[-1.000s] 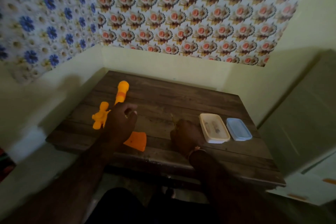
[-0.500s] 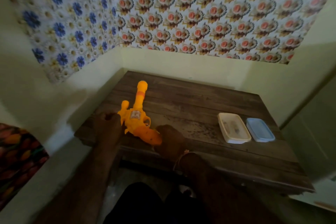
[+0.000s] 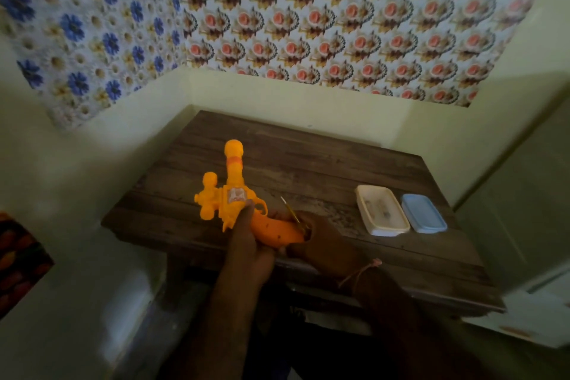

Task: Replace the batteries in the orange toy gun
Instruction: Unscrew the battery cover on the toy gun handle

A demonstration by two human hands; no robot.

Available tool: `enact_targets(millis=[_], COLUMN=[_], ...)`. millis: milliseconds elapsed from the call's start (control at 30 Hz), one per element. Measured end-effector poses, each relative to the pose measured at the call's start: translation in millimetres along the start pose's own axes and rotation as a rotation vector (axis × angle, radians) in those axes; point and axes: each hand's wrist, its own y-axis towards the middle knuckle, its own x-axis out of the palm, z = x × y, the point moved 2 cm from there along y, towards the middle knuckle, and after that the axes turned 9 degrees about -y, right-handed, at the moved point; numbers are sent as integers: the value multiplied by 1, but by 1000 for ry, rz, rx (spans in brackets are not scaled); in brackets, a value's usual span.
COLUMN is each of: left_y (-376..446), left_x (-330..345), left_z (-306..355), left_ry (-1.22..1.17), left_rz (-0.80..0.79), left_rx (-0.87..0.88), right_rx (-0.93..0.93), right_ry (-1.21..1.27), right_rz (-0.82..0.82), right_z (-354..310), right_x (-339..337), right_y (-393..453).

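Note:
The orange toy gun point(image 3: 229, 194) lies on the wooden table point(image 3: 324, 170), barrel pointing away from me, grip toward me. My left hand point(image 3: 249, 244) holds the gun at the trigger and grip, one finger reaching up to the sticker on its body. My right hand point(image 3: 320, 244) is at the butt of the grip and pinches a thin yellow-handled tool point(image 3: 291, 214), probably a screwdriver, slanting up-left from its fingers. The tool's tip is hidden at the grip's end. No batteries can be made out.
A white open box point(image 3: 382, 210) with small items inside sits at the table's right, with its pale blue lid point(image 3: 424, 213) beside it. The table stands in a wall corner. A pale cabinet point(image 3: 530, 194) rises at the right.
The gun went from lying partly covered by my left hand, an orange cover piece beside it, to being held by both hands. My left hand moved onto its grip and the tool came up.

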Motion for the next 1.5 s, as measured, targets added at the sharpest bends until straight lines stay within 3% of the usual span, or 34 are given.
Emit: enact_targets(millis=[167, 300, 367, 433, 533, 600, 700, 833, 967, 1100, 1500], left_y=[15, 28, 32, 35, 38, 39, 39, 42, 41, 41, 40], left_x=[-11, -12, -13, -16, -20, -20, -21, -24, -23, -22, -22], left_z=[-14, -7, -5, -4, -1, -1, 0, 0, 0, -1, 2], left_ry=[-114, -117, -124, -159, -162, -153, -205, -212, -196, -171, -143], left_rz=[-87, -272, -333, -374, -381, -348, -303, -289, -322, -351, -284], left_rx=[-143, -126, -137, -152, -136, -124, -137, -116, -112, -133, -138], right_rx=[203, 297, 266, 248, 221, 183, 223, 359, 251, 186, 247], right_ry=[-8, 201, 404, 767, 1307, 1449, 1321, 849, 537, 232, 132], right_rz=[208, 286, 320, 321, 178, 110, 210, 434, 542, 533, 495], right_z=[25, 21, 11, 2, -2, -2, -1, -2, -5, -8, -11], right_x=[-1, -1, 1, 2, 2, 1, 3, 8, 11, 11, 17], right_y=[-10, -25, -34, -41, -42, -41, -35, -32, -32, -33, -36])
